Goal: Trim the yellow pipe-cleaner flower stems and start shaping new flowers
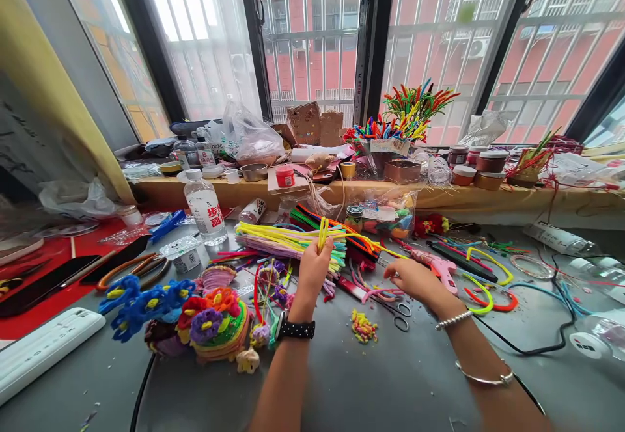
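My left hand (315,269) is closed around short yellow pipe cleaners (323,231) that stick up above the fingers. Behind it lies a large bundle of yellow, lilac and green pipe cleaners (273,240). My right hand (415,280) hovers over the table with fingers bent and a little apart, and nothing shows between them. Below that hand is a pair of scissors (401,315), near some pink pipe cleaners (378,294). A pink glue gun (439,266) lies just beyond the right hand. Between my arms sits a small pile of yellow and red snippets (364,326).
Pipe-cleaner flowers (215,321) stand left of my left wrist, near a white power strip (49,347). A water bottle (205,207) stands behind them. Black cable (541,349) and bottles (600,337) lie at right. Jars (489,165) and clutter line the windowsill.
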{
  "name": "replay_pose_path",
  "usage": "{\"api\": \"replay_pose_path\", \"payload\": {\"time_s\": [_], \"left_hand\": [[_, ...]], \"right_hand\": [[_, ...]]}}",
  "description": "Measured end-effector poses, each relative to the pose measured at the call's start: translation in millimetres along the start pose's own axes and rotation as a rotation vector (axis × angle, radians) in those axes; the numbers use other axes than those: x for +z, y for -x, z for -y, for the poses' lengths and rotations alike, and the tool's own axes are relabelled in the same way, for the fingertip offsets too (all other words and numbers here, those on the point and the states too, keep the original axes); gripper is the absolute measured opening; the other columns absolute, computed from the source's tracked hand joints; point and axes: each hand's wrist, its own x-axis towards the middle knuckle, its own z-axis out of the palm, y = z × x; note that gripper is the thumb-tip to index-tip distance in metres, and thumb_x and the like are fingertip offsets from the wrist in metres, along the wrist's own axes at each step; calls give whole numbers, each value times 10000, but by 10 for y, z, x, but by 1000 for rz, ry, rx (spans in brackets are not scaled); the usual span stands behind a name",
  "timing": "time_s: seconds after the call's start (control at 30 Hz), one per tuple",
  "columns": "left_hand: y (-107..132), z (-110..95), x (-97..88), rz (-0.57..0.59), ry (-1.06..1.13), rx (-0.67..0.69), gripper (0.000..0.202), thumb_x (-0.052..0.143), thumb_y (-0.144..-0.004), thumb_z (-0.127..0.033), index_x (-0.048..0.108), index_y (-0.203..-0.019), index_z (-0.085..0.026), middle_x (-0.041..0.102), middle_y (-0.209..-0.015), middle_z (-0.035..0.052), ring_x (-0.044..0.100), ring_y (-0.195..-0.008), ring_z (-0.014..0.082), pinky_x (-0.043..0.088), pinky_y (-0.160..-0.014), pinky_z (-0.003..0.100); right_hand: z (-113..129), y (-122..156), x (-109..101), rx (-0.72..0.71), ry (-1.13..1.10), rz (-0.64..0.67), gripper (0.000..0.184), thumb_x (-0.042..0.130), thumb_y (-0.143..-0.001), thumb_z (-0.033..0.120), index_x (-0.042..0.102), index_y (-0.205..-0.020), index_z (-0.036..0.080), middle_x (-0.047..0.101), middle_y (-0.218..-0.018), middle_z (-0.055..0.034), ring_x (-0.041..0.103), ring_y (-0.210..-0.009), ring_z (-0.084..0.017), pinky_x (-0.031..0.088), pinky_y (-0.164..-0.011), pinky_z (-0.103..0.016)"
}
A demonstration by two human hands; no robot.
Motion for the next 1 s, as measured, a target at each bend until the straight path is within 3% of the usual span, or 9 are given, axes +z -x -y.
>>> {"api": "replay_pose_path", "payload": {"time_s": [0.1, 0.27, 0.47, 0.57, 0.63, 0.77, 1.0], "left_hand": [[-7, -9, 15, 14, -35, 8, 284, 390, -730, -407, 488, -670, -147, 445, -598, -16, 401, -569, 102, 314, -555, 220], [-33, 22, 14, 58, -46, -1, 261, 392, -732, -359, 524, -720, -134, 505, -671, 14, 445, -639, 123, 336, -607, 235], [-13, 15, 14, 17, -41, 30, 237, 424, -724, -347, 538, -716, -139, 515, -658, 6, 454, -637, 116, 340, -616, 223], [-3, 3, 36, 44, 5, 68, 261, 384, -753, -336, 542, -693, -138, 487, -609, -4, 411, -548, 94, 323, -540, 205], [8, -15, 49, 53, 60, 91, 291, 353, -771, -354, 544, -728, -137, 468, -587, -11, 362, -483, 80, 297, -478, 199], [61, -103, 42, -50, 81, 209, 300, 374, -771, -388, 541, -805, -142, 390, -535, -36, 338, -474, 77, 285, -462, 188], [134, -165, 22, -30, -356, 384, 287, 478, -725, -364, 592, -896, -162, 486, -554, -20, 355, -500, 87, 293, -527, 201]], "right_hand": [[-45, -85, -41, 96, 3, -111, 193, 504, -683, 135, 627, -826, 178, 633, -860, -76, 570, -821, -210, 397, -712, -283], [-67, -217, 32, 166, -60, -256, 320, 499, -707, 176, 544, -1021, 139, 566, -1040, -124, 526, -942, -233, 387, -763, -299], [-37, -240, 136, 132, -214, -275, 228, 481, -737, 301, 608, -856, 152, 654, -831, -53, 595, -747, -166, 430, -645, -230], [-46, -157, -15, 113, -250, -327, 248, 462, -747, 347, 632, -776, 169, 660, -748, -40, 595, -677, -171, 423, -592, -241], [-52, -73, -175, 77, -274, -478, 240, 479, -739, 337, 647, -768, 168, 659, -765, -49, 590, -690, -183, 418, -608, -256], [-26, 105, -485, -23, -158, -638, 219, 499, -737, 298, 659, -797, 160, 638, -763, -51, 575, -691, -187, 408, -632, -273], [64, 250, -681, -119, -77, -628, 182, 500, -736, 227, 663, -802, 177, 625, -766, -36, 570, -669, -167, 410, -637, -257]]}}
